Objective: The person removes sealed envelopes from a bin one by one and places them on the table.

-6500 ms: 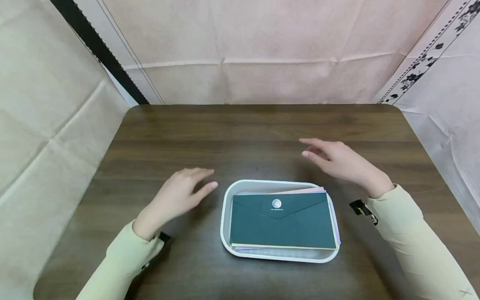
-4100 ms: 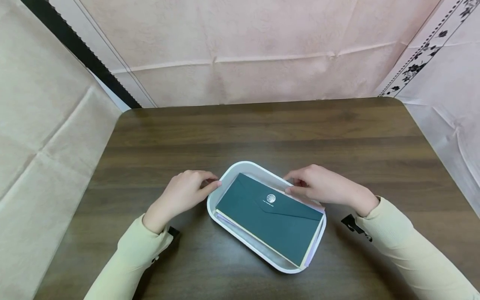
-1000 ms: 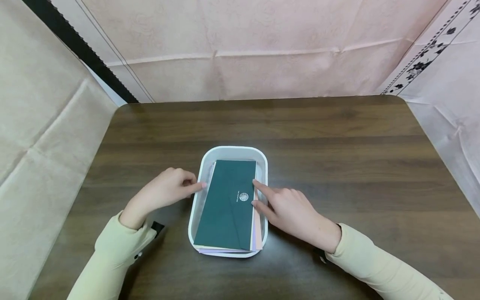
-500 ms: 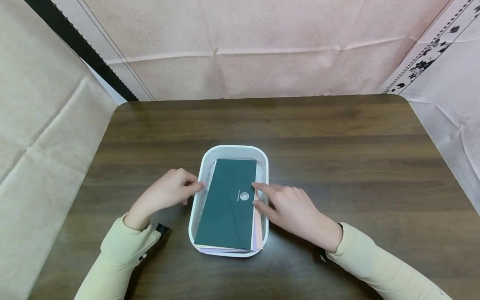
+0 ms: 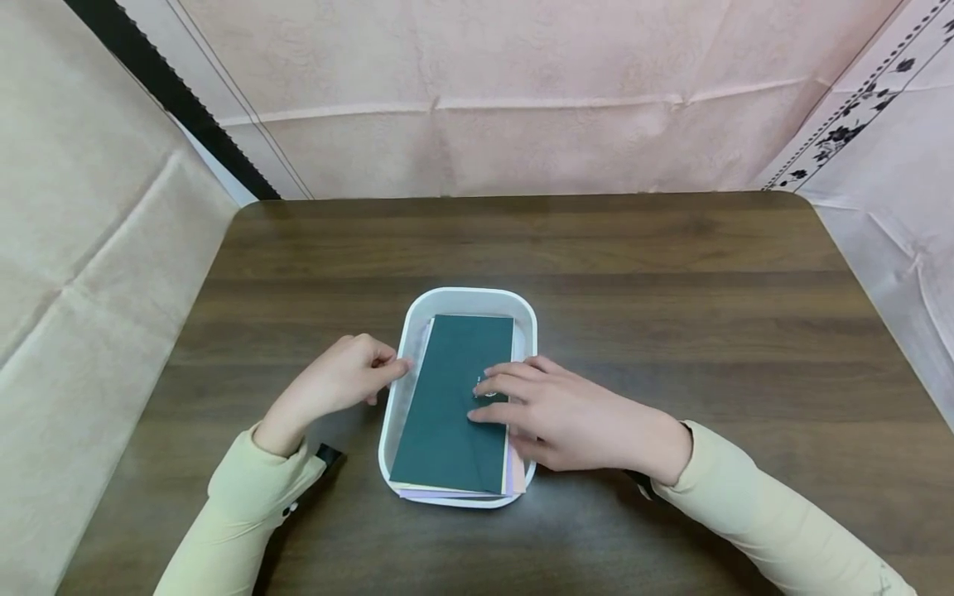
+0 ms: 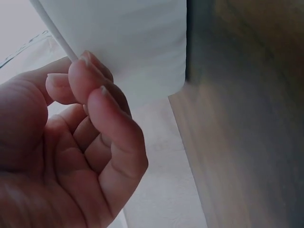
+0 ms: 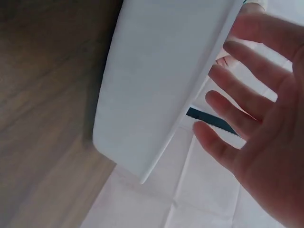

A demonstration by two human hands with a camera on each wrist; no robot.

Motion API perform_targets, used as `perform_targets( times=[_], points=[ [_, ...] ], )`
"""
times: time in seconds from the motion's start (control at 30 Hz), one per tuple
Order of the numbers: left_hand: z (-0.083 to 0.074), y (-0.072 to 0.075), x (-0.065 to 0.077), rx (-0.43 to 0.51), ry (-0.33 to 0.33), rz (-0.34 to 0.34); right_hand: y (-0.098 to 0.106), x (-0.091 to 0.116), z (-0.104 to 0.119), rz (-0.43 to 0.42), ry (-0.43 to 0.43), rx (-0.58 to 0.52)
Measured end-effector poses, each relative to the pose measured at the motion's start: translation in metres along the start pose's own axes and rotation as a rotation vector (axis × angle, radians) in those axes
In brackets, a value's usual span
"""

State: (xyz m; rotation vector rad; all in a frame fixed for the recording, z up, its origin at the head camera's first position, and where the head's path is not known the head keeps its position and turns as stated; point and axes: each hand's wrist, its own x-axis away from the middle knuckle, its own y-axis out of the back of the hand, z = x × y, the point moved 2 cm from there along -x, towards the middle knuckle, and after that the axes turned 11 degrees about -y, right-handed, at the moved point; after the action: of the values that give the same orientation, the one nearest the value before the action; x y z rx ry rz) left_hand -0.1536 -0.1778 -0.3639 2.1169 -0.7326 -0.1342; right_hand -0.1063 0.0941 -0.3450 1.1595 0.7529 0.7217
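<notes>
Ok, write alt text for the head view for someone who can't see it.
A person's left hand pinches the left rim of a white tray while the right hand is over a green envelope inside. The envelope lies atop paler papers; the tray rests on a brown table.

The left arm (image 5: 242, 501), in a long, pale yellow-green fabric sleeve (image 5: 231, 530), rises from the lower left of the head view. Its bare left hand (image 5: 339, 377) angles toward the centre, thumb and fingers meeting in a pinch; in the left wrist view, the fingers (image 6: 118, 126) curl over the palm (image 6: 61, 190). The right arm (image 5: 768, 501), likewise sleeved in pale yellow-green, slants up from the lower right. Its bare right hand (image 5: 570, 418) is palm down near the centre, fingers slightly spread and pointing left.
</notes>
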Motion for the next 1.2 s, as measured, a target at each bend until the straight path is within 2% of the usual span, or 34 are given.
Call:
perform_targets(
  times=[0.2,0.33,0.43,0.6,0.8,1.2],
  points=[
    [0.000,0.000,0.000,0.009,0.004,0.010,0.004,-0.007,0.006,0.070,0.053,0.093],
    [0.000,-0.001,-0.001,0.004,0.018,0.023,0.005,-0.013,0.008,0.135,0.076,0.130],
    [0.000,0.000,0.000,-0.002,0.020,0.029,0.005,-0.015,0.008,0.154,0.091,0.147],
    [-0.001,0.001,-0.001,-0.012,0.018,0.032,0.000,-0.017,0.008,0.106,0.143,0.162],
    [-0.001,0.000,-0.002,-0.013,0.014,0.037,-0.012,-0.017,0.010,0.010,0.197,0.255],
    [0.000,0.001,-0.002,-0.006,0.041,0.050,-0.016,-0.019,0.010,-0.013,0.227,0.224]
  ],
)
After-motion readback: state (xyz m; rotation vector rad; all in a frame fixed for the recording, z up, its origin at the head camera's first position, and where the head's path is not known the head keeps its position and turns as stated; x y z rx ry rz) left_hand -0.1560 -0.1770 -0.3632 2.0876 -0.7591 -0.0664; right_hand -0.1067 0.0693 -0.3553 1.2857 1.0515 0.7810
